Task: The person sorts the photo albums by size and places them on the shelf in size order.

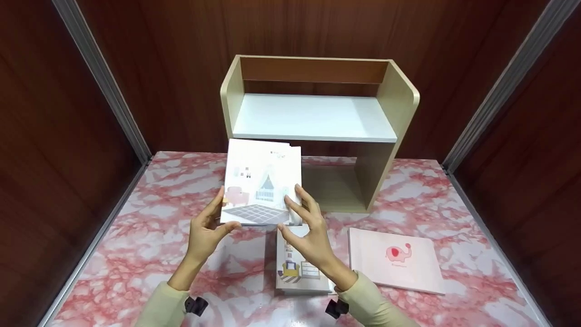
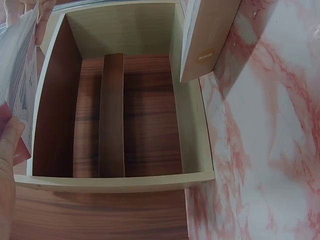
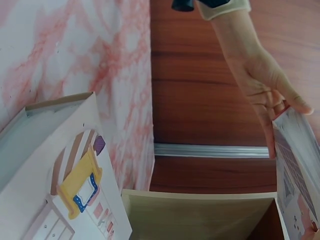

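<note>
Both hands hold a small stack of white books [image 1: 256, 181] in front of the shelf, the top cover printed with pale furniture and a grey grid. My left hand [image 1: 206, 234] grips the lower left corner, thumb at the bottom edge. On the right side, my right hand [image 1: 313, 227] holds the stack, with fingertips at the edge and thumb at the bottom. The page edges [image 2: 20, 65] show in the left wrist view, and the stack [image 3: 297, 165] appears at the right of the right wrist view. Another book at the back sticks out slightly to the right.
A two-tier wooden shelf [image 1: 313, 118] stands at the back. Below my right hand lies a thick white block with a yellow house picture [image 1: 299, 272]; whether it is a box or books I cannot tell. A pink elephant book [image 1: 395, 259] lies flat at the right.
</note>
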The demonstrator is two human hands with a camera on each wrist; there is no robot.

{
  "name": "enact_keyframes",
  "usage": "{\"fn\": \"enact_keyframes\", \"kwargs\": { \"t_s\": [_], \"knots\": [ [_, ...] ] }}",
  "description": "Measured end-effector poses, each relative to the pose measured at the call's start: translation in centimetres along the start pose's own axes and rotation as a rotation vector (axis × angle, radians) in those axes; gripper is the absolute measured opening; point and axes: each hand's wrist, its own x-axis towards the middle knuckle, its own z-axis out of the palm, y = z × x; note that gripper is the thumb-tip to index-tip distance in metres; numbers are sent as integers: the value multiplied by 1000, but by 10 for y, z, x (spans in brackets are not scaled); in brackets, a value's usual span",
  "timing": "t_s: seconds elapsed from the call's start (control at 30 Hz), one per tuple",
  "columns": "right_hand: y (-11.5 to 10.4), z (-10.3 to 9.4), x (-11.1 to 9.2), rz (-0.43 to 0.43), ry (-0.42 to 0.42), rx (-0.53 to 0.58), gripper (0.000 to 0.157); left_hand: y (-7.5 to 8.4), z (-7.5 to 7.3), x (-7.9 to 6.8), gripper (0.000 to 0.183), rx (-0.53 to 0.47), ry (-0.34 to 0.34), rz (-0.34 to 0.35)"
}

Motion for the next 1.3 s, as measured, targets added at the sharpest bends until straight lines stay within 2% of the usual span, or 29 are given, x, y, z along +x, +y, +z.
{"fn": "enact_keyframes", "kwargs": {
  "t_s": [0.17, 0.33, 0.57, 0.77, 1.0, 1.3],
  "knots": [
    [0, -1, 3, -3, 1, 6, 52, 0, 0, 2, 76, 24, 5, -6],
    [0, -1, 4, -16, 6, 4, 52, 1, 1, 4, 75, 2, 0, -1],
    [3, -2, 5, -16, 13, 16, 52, -2, 0, 5, 77, 30, 3, -35],
    [4, -2, 8, -14, 11, 29, 52, -3, 0, 7, 77, 48, 2, -22],
    [5, -4, 10, -7, 11, 26, 52, -1, 1, 9, 77, 56, 1, -57],
    [6, -5, 14, -19, 2, 30, 53, -3, 2, 13, 76, 61, 4, -36]
  ]
}}
